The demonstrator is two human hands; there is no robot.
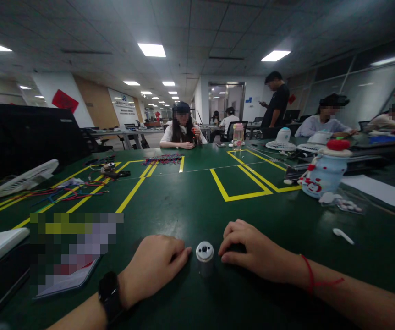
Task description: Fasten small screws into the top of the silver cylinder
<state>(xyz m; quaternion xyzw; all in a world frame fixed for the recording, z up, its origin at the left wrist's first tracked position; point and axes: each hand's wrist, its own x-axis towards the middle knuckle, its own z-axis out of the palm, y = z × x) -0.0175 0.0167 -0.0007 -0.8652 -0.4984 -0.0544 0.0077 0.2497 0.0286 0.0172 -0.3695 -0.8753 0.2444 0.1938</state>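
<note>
A small metal cylinder (205, 252) with a silver top and dark holes stands upright on the green table (170, 197), between my two hands. Just left of it, my left hand (159, 263) rests on the table with its fingers curled under and the thumb pointing toward the cylinder; most of its fingers are hidden. To the right, my right hand (249, 250) lies with bent fingers apart from the thumb, holding nothing. Neither hand touches the cylinder.
Coloured wires (70, 190) and a small device (110, 168) lie at the left, behind a plastic-covered sheet (70, 279). A blue bottle (324, 172), a bag of small pieces (348, 205) and a white earbud (343, 236) are at the right. A person (181, 128) sits opposite.
</note>
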